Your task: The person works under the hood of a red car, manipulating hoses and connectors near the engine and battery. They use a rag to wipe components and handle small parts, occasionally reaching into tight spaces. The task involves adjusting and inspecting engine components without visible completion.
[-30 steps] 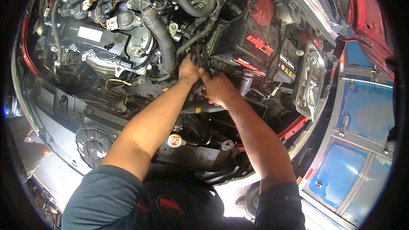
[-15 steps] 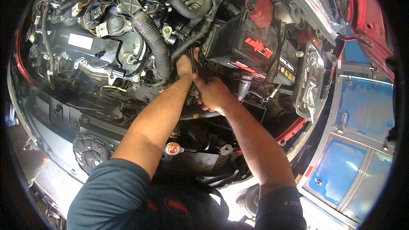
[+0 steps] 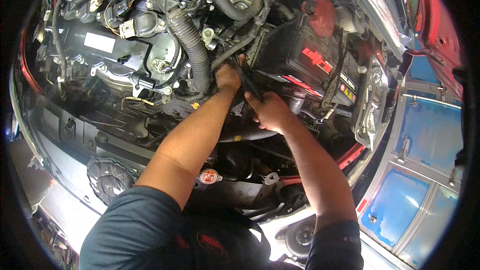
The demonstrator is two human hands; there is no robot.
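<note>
My left hand (image 3: 228, 76) reaches down into the gap between the ribbed black air hose (image 3: 192, 52) and the car battery (image 3: 290, 52). Its fingers look curled, but most of them are hidden, and what they grip cannot be made out. Just to its right, my right hand (image 3: 274, 112) is closed around the lower end of a long black tool (image 3: 248, 82). The tool slants up and left, and its far end disappears beside my left fingers. Its exact kind does not show.
An engine with a black cover (image 3: 120, 52) fills the left side. A red terminal cover (image 3: 320, 17) sits on the battery. In front lie a radiator cap (image 3: 210, 176) and the front crossmember (image 3: 75, 132). Blue-panelled metal doors (image 3: 400, 190) stand at the right, outside the car.
The engine bay sits slightly farther right and lower in the picture. My right hand has drawn a little away from my left, and more of the black tool shows between them.
</note>
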